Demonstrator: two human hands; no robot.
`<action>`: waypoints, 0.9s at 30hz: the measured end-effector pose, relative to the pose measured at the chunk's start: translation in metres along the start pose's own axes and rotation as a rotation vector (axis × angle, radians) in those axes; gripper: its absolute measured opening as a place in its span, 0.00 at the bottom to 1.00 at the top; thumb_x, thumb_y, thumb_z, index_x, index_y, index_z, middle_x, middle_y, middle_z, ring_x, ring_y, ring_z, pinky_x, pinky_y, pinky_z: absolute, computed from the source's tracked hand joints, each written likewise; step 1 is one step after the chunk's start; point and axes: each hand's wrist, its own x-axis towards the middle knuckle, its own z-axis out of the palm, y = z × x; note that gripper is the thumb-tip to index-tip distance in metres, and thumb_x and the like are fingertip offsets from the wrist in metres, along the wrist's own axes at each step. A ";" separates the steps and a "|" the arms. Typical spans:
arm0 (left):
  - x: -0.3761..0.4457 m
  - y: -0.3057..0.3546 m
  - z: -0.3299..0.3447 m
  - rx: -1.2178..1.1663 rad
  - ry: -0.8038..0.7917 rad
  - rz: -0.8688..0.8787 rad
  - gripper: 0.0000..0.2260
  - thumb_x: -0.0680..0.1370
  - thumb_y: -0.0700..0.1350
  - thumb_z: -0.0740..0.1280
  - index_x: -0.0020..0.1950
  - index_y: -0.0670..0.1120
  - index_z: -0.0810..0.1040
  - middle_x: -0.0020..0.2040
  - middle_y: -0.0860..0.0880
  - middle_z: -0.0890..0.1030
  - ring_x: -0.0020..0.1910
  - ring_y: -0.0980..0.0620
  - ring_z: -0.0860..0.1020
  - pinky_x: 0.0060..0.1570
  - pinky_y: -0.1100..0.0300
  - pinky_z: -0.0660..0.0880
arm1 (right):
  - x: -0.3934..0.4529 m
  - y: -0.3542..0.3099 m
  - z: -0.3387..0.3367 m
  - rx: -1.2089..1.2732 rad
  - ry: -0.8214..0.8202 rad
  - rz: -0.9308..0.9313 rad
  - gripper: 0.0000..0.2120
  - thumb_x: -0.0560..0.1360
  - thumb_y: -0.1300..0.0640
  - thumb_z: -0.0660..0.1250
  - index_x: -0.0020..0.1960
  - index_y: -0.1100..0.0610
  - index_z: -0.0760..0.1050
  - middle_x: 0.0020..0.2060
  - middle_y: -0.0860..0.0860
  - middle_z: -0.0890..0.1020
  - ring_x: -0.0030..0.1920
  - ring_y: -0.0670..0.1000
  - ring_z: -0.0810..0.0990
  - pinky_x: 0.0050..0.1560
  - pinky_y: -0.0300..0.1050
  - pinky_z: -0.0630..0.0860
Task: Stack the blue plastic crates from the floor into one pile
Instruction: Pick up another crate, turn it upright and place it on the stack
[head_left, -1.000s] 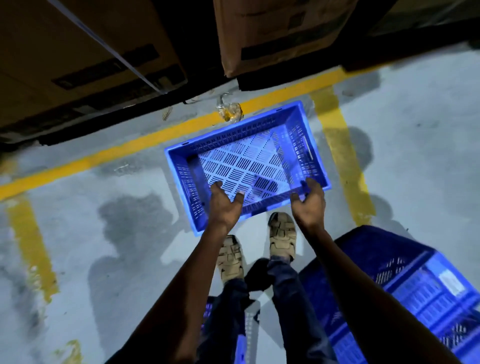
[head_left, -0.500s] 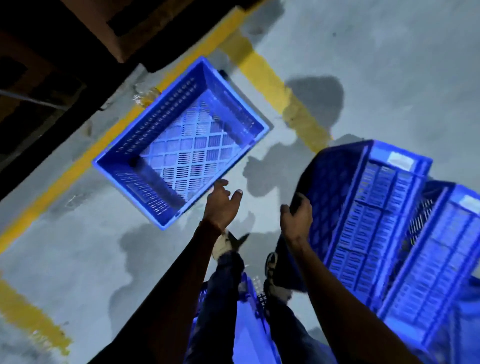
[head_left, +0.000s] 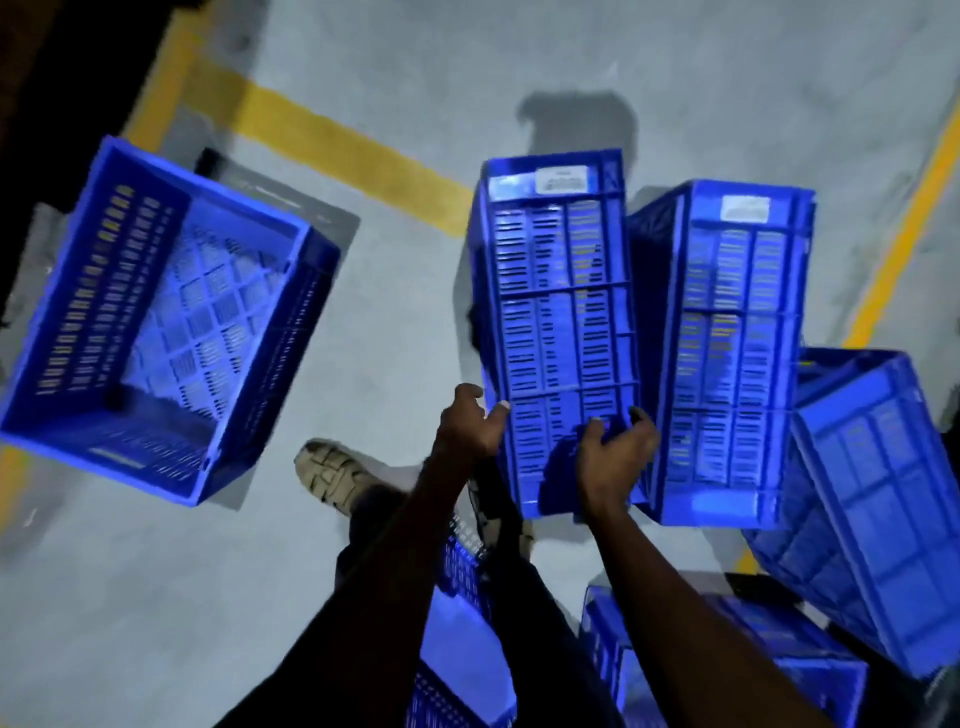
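Gripping the upended crate (head_left: 558, 322) mid-floor, my left hand (head_left: 470, 423) and right hand (head_left: 615, 457) curl fingers on its near end; I should lift squarely toward the open crate (head_left: 156, 322) at the floor's left edge.

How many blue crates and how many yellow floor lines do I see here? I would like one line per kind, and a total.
Blue crates: 6, namely open crate, held crate, upright crate, right crate, bottom crates.
Yellow floor lines: at least 2.
Total: 8.

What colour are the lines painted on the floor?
Yellow: the floor lines are solid yellow stripes on grey concrete, clearest in the head view.
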 end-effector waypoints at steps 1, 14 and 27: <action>-0.002 0.001 0.011 0.036 -0.010 -0.001 0.22 0.78 0.53 0.67 0.66 0.43 0.69 0.56 0.40 0.81 0.57 0.40 0.79 0.58 0.49 0.75 | 0.007 0.007 -0.007 -0.038 -0.007 0.024 0.26 0.78 0.56 0.67 0.72 0.65 0.65 0.68 0.63 0.68 0.67 0.63 0.70 0.61 0.52 0.68; -0.009 -0.002 0.087 0.082 0.229 -0.101 0.27 0.75 0.46 0.69 0.68 0.40 0.61 0.58 0.35 0.78 0.57 0.37 0.79 0.58 0.47 0.75 | 0.053 0.068 -0.040 -0.237 -0.446 0.010 0.30 0.74 0.37 0.65 0.61 0.62 0.75 0.58 0.63 0.79 0.61 0.62 0.77 0.58 0.51 0.74; -0.048 0.034 -0.041 -0.021 0.445 -0.070 0.26 0.74 0.58 0.67 0.67 0.47 0.67 0.61 0.40 0.78 0.60 0.38 0.77 0.62 0.44 0.73 | -0.050 -0.040 -0.048 0.202 -0.435 -0.053 0.20 0.83 0.49 0.56 0.46 0.66 0.70 0.43 0.64 0.78 0.43 0.61 0.76 0.49 0.57 0.75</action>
